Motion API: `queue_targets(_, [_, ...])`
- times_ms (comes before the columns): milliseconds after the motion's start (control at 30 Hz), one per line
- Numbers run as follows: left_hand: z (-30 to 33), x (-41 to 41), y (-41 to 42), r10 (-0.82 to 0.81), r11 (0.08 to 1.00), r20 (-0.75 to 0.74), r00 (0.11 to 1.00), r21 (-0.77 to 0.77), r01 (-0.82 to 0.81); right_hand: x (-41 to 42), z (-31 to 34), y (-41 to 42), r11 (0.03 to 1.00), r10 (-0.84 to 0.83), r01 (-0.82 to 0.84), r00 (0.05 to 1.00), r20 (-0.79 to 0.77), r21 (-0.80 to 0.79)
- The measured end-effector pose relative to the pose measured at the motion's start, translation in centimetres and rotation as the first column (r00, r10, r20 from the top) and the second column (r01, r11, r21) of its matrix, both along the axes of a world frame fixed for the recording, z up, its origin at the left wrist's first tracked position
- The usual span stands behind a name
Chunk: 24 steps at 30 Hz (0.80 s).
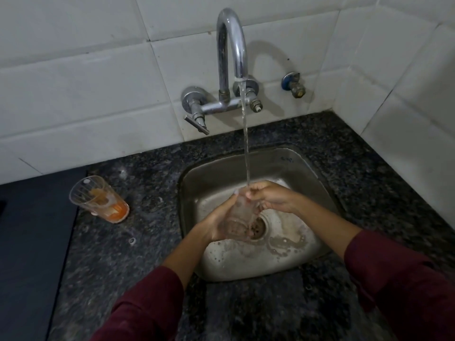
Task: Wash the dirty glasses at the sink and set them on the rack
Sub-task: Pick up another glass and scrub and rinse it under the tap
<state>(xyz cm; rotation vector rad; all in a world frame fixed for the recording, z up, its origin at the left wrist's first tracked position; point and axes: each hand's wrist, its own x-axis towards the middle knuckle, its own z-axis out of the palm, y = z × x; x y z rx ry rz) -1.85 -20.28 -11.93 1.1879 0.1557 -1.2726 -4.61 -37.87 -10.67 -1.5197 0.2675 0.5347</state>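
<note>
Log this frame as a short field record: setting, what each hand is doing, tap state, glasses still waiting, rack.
setting: steel sink set in a dark granite counter, tiled wall behind
left hand: cradles the clear glass from below, over the drain
right hand: fingers at the glass's rim
tap: running, stream falls onto the rim and the right hand
waiting: dirty glass with orange residue, upright on the counter left of the sink
rack: not in view

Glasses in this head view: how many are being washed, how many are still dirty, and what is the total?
Being washed: 1, the clear glass gripped by the left hand over the sink, with the right hand at its rim under the water stream.
Still dirty: 1, the glass with orange residue on the counter.
Total: 2
</note>
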Motion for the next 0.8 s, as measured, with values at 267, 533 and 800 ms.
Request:
queue_targets(267, [-1.5, 1.8, -0.2, 0.07, 0.995, 0.631, 0.773, -0.104, -0.005, -0.1, 2.5, 0.0, 0.725, 0.403, 0.009, 0.805, 0.435, -0.689])
queue_targets(533, [-0.2, 3.3, -2.1, 0.017, 0.997, 0.697, 0.716, -0.063, 0.037, 0.1, 3.3, -1.6, 0.71, 0.405, 0.084, 0.764, 0.503, -0.699])
queue_targets(800, [-1.4, 1.7, -1.7, -0.224, 0.974, 0.31, 0.924, 0.088, 0.207, -0.4, 0.4, -1.7, 0.888, 0.091, 0.066, 0.945, 0.315, -0.455])
